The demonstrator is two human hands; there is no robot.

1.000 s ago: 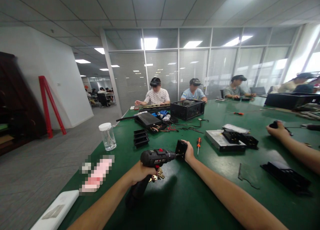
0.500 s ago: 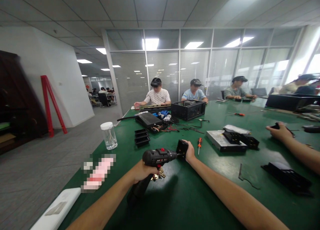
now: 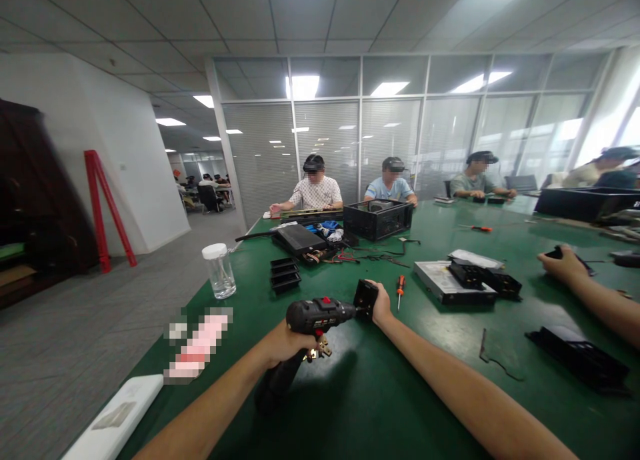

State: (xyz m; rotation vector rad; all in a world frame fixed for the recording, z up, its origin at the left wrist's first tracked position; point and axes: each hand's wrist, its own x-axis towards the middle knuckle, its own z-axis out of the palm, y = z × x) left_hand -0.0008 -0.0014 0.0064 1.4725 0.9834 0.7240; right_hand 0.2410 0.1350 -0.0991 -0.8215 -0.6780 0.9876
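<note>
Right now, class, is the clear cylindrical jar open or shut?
Shut: a round white lid covers the mouth of the clear cylindrical jar.

Power drill [image 3: 316,316], black with red details, handle slanting down, nose pointing right. Black box-like part [image 3: 365,300] at the drill's tip. Both above the green counter [image 3: 360,413].

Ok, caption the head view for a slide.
Left hand holds a cordless drill up to a black part gripped in the right hand, above a green table.
</note>
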